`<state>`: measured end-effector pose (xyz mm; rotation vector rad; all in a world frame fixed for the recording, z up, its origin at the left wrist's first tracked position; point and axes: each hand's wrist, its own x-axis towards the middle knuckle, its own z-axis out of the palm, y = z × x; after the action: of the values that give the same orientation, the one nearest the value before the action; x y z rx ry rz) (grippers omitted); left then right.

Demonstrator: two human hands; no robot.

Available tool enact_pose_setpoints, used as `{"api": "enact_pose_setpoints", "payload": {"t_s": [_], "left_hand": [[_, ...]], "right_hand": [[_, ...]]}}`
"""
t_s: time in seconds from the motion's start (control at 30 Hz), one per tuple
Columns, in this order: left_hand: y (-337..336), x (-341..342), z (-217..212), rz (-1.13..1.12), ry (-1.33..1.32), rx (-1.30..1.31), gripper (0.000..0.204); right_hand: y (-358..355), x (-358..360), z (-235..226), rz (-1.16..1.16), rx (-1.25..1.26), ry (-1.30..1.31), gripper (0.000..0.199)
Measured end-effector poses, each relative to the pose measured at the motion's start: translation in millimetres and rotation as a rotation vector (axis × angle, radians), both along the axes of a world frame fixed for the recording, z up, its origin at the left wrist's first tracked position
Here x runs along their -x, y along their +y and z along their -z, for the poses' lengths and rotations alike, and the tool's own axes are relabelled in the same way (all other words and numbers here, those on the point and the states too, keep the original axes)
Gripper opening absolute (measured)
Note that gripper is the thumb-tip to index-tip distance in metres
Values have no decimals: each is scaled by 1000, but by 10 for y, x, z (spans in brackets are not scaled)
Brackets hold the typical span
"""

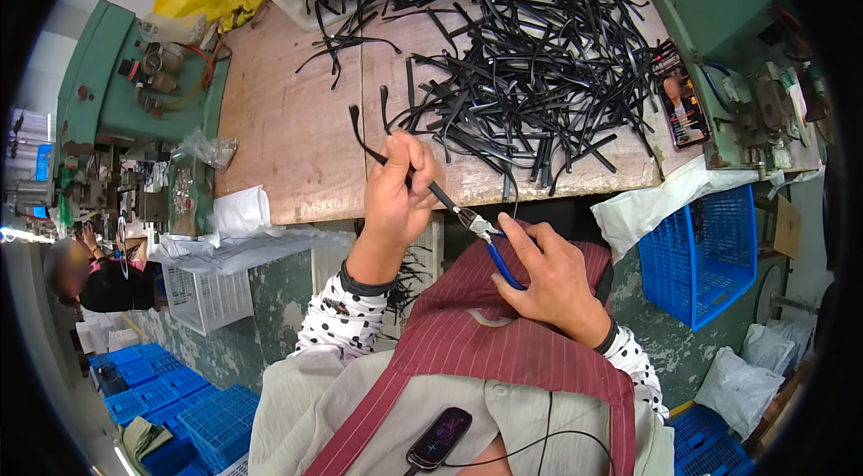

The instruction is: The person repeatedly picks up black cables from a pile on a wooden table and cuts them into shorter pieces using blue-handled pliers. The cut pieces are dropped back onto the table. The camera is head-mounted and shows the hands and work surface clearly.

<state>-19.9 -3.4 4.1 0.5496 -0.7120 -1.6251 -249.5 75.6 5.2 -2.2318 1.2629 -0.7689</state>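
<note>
My left hand point(398, 197) pinches a black eyeglass temple point(441, 195) between thumb and fingers. Its curved ear end sticks out up and left past my knuckles, and the other end points down toward my right hand point(562, 283). That hand is closed around nippers with blue handles point(503, 266), their metal jaws meeting the lower end of the temple. Whether the jaws bite on it is too small to tell. A second dark curved tip point(385, 103) shows just above my left fingers; whether I hold it is unclear. Beyond lies a loose heap of black temples point(539, 80).
The wooden table point(297, 134) has green machines at left point(144, 89) and right point(710, 8). White sheeting point(661, 204) hangs off its front edge. A blue crate point(697, 256) stands at right, a white crate point(209, 301) at left. Another person point(112, 274) sits far left.
</note>
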Motion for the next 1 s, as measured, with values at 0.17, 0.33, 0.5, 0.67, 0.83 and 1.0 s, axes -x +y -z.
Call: {"api": "enact_pose_setpoints", "payload": {"t_s": [0.17,0.33,0.5,0.67,0.83,1.0], "left_hand": [[-402,-188,55,-379,-999,439,21],[-1163,-120,125,-361,-1765,826,11],[-1653,-237,362,-293,-2031,813,22],[-1221,-122,2,-251,-1403,489,10],[-427,36,-215,-41,-231,-213,30],[-127,166,-107,3,120,-59,41]], "right_hand": [[-3,30,55,61,-3,22,81],[1,18,81,57,29,3,84],[12,29,33,42,26,13,86],[-25,97,42,88,28,16,87],[-91,22,20,122,69,-99,89],[-117,-54,-132,79,69,-95,92]]}}
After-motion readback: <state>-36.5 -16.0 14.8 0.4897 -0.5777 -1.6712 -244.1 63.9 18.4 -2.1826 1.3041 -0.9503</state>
